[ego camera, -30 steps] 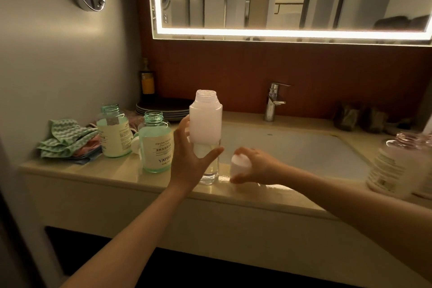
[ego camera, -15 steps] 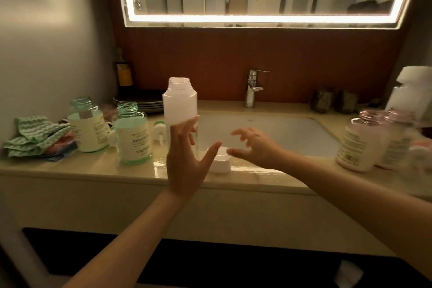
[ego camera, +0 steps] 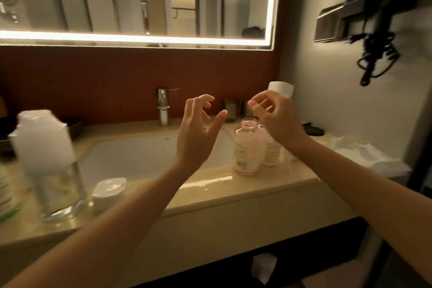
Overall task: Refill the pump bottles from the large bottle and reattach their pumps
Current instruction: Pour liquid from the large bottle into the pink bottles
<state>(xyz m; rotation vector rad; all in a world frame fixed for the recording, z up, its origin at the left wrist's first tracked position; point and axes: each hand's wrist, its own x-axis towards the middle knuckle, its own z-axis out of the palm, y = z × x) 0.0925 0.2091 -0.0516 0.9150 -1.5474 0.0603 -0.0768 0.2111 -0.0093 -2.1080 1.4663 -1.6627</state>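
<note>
Both are being held up empty: the left hand spread, the right hand loosely curled above the open pump bottles, with the large bottle standing well apart at left.

Your left hand and right hand hover, fingers loosely curled, by the open pink bottles on the tabletop; the large bottle stands far left.
</note>
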